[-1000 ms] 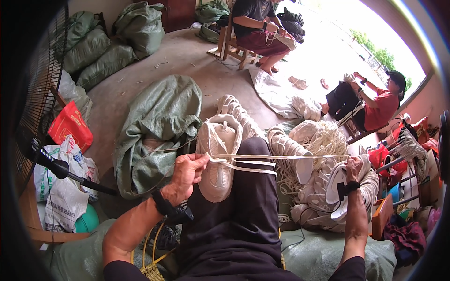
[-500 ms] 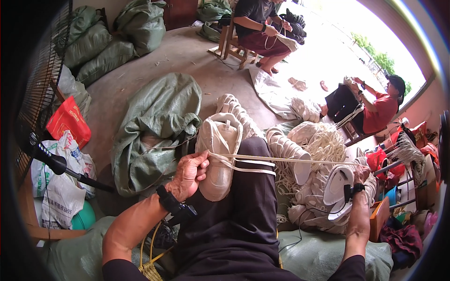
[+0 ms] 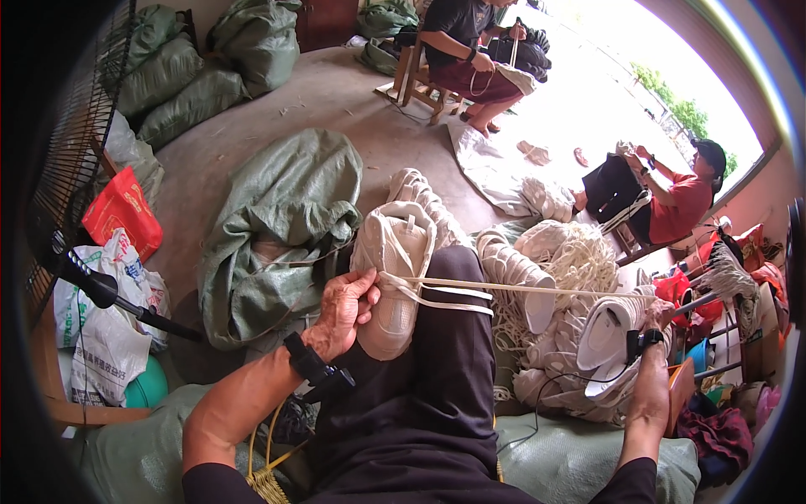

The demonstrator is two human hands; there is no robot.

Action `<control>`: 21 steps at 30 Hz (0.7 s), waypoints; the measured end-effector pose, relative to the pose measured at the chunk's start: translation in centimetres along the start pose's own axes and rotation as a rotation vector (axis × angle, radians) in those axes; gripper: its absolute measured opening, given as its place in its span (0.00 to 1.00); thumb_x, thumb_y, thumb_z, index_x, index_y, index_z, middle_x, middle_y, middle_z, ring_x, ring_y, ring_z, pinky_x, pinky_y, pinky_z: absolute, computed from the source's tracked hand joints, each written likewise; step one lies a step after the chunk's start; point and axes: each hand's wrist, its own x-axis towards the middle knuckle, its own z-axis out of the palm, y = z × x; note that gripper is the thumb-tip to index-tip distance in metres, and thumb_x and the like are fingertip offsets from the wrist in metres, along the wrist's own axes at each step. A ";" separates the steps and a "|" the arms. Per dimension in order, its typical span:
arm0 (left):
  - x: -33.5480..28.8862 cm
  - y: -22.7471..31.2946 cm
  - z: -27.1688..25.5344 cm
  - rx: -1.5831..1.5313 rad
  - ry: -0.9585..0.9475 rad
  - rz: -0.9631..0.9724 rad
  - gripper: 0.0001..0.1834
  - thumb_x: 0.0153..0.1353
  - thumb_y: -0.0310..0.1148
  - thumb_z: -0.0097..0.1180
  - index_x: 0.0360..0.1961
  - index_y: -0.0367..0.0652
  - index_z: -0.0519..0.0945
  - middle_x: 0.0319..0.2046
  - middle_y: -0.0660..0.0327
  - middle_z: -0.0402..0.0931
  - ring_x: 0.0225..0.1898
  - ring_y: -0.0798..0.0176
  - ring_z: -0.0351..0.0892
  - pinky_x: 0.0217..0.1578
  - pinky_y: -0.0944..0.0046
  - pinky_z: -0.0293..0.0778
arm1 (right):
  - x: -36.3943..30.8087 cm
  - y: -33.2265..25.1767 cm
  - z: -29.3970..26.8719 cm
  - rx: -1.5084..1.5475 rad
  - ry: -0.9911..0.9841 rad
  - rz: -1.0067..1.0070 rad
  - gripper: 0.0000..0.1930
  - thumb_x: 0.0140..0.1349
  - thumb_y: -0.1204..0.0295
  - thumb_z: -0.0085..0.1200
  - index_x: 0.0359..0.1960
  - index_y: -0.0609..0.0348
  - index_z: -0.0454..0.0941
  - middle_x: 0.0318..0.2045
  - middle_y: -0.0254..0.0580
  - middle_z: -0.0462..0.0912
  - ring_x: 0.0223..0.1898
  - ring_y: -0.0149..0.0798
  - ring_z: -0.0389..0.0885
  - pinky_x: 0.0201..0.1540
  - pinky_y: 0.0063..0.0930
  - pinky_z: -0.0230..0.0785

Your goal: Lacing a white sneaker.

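A cream lace-up shoe (image 3: pixel 396 323) rests on my left knee with its toe toward me. At its lower eyelets, my left hand (image 3: pixel 342 311) is closed in a pinch on the lace and touches the shoe's side. The white shoelace (image 3: pixel 520 288) stretches tight from there to the right, and a loose loop of it lies over my thigh. Far out at the right, my right hand (image 3: pixel 657 316) is closed on the other end, its fingertips partly hidden. Just below that hand are white shoes (image 3: pixel 600 336) on a pile.
Bundled white laces (image 3: pixel 579 256) and stacked shoes (image 3: pixel 519 273) lie right of my knees. A green woven sack (image 3: pixel 285 193) slumps at front left. A fan (image 3: pixel 80 160) and plastic bags (image 3: pixel 105 344) stand at left. Two people (image 3: pixel 466 59) sit working farther off.
My right hand has moved slightly right and up, the lace staying tight. My left hand and the shoe have barely moved. The far seated person's hand has risen with a lace.
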 end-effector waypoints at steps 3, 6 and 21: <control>0.1 -0.2 0.1 0.031 0.027 0.025 0.11 0.72 0.39 0.55 0.37 0.43 0.78 0.23 0.70 0.73 0.17 0.79 0.59 0.18 0.75 0.55 | 0.5 0.7 -0.9 -0.046 0.017 -0.014 0.08 0.60 0.72 0.56 0.34 0.65 0.81 0.24 0.43 0.82 0.27 0.42 0.81 0.34 0.37 0.72; 0.1 -0.3 0.2 0.041 0.036 0.035 0.12 0.71 0.40 0.57 0.35 0.43 0.78 0.21 0.68 0.75 0.15 0.79 0.59 0.16 0.75 0.56 | 1.5 1.3 -2.2 -0.123 0.033 -0.046 0.08 0.60 0.72 0.56 0.34 0.65 0.81 0.24 0.43 0.82 0.28 0.42 0.81 0.34 0.38 0.72; 2.1 5.9 5.1 1.617 -0.158 1.155 0.16 0.53 0.25 0.65 0.45 0.43 0.84 0.53 0.57 0.75 0.55 0.49 0.69 0.59 0.52 0.66 | -24.5 -33.5 10.8 0.361 -0.681 -0.938 0.04 0.59 0.72 0.55 0.28 0.55 0.79 0.31 0.43 0.76 0.40 0.46 0.72 0.46 0.41 0.64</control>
